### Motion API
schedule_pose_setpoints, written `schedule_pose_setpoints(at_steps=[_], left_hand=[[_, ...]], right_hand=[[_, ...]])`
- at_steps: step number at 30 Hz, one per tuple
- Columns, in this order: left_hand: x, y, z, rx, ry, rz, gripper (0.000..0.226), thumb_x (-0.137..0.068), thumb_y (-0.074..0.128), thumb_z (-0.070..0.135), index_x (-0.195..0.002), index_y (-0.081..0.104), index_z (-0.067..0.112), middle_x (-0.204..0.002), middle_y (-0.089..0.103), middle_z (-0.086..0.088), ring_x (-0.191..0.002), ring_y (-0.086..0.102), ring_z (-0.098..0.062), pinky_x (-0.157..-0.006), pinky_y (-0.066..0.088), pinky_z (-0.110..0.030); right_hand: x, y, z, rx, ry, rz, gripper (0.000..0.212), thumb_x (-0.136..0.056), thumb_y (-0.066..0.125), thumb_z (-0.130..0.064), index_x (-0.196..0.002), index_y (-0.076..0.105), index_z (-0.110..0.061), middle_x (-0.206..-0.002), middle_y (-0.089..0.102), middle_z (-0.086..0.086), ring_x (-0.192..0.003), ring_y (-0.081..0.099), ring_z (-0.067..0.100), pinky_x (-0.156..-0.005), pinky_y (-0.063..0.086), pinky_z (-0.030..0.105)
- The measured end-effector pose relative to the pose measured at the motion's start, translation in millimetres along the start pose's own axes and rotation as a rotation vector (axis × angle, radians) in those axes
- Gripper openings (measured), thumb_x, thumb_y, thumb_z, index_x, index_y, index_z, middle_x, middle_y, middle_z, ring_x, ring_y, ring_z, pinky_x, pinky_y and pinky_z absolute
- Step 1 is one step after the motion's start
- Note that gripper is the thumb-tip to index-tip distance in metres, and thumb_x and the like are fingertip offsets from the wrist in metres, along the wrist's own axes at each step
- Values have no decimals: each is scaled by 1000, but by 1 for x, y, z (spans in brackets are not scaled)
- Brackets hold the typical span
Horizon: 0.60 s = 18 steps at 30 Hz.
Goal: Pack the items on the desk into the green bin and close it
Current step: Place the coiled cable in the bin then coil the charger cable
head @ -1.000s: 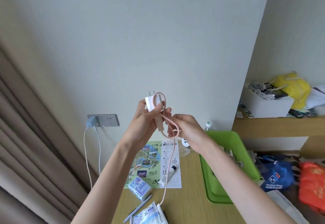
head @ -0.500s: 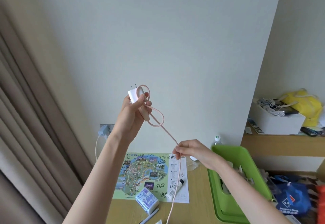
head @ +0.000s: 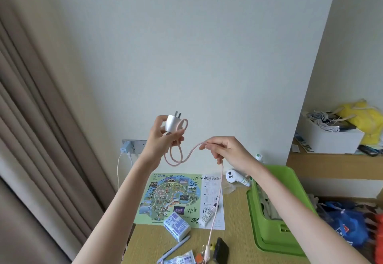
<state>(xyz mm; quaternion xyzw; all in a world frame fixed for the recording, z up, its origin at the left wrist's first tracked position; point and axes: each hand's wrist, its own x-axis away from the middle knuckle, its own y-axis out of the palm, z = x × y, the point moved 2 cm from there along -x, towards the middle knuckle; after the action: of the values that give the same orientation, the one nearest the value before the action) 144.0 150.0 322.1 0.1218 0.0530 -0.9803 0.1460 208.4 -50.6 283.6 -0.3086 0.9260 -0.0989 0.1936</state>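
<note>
My left hand [head: 163, 139] holds a white charger plug [head: 172, 123] up in front of the wall, with a loop of its pink cable [head: 176, 160] hanging from the fingers. My right hand [head: 226, 149] pinches the same cable further along, and the rest hangs down to the desk [head: 234, 239]. The green bin [head: 277, 207] stands open on the desk's right side, partly behind my right forearm. On the desk lie a colourful map sheet [head: 176, 193], a tissue pack [head: 176, 226], a small tube [head: 208, 215], a pen [head: 176, 248] and a black item [head: 221, 250].
A wall socket [head: 134, 146] with a blue adapter and white cords sits behind my left arm. A curtain [head: 41, 139] fills the left. A shelf [head: 331, 160] at right carries a white box and a yellow bag. Bags [head: 348, 226] lie beyond the bin.
My right hand has risen along the cable and moved closer to my left hand's height. The loop under my left hand hangs lower. The view has tilted down, showing more desk.
</note>
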Motion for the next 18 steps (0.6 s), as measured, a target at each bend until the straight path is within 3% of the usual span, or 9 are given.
schedule_pose_setpoints(at_steps=[2, 6, 9, 12, 15, 18], left_hand=[[4, 9, -6, 0, -34, -19, 41, -86, 70, 5, -120, 47, 6, -92, 63, -10, -69, 66, -18, -63, 52, -25], [10, 26, -20, 7, -105, -104, 42, -86, 71, 9, -120, 46, 8, -85, 64, -8, -65, 64, -11, -57, 44, -21], [14, 36, -33, 90, -176, -233, 42, -88, 69, 14, -121, 45, 6, -82, 62, -15, -70, 52, -22, -61, 37, -31], [16, 44, -44, 252, -237, -292, 40, -91, 65, 10, -123, 43, 3, -85, 63, -17, -82, 48, -29, -75, 39, -40], [18, 51, -48, 364, -270, -361, 39, -90, 65, 9, -123, 44, 5, -90, 68, -16, -80, 61, -24, -79, 50, -31], [19, 56, -49, 332, -269, -410, 43, -85, 71, 12, -118, 45, 7, -98, 58, -30, -84, 66, -21, -78, 53, -28]], right_hand=[[1, -1, -6, 60, -22, 2, 20, -98, 55, -13, -105, 74, -8, -63, 46, 8, -62, 43, 20, -51, 38, 23], [4, -3, -16, 179, -76, -23, 18, -96, 58, -10, -102, 74, -5, -55, 58, 5, -47, 46, -1, -54, 35, 7], [3, -9, -19, 220, -61, 1, 8, -93, 63, -13, -94, 68, -7, -61, 68, 7, -47, 40, 2, -53, 32, 17], [2, -16, -18, 259, -41, 14, 10, -89, 67, -13, -85, 60, -8, -62, 71, 3, -51, 43, 11, -54, 33, 24], [4, -18, -14, 246, -37, 21, 11, -85, 72, -8, -80, 62, -9, -64, 65, 1, -58, 52, 13, -57, 38, 21], [6, -20, -10, 199, -46, 52, 12, -82, 74, -6, -77, 64, -11, -68, 62, 4, -61, 51, 15, -56, 40, 23]])
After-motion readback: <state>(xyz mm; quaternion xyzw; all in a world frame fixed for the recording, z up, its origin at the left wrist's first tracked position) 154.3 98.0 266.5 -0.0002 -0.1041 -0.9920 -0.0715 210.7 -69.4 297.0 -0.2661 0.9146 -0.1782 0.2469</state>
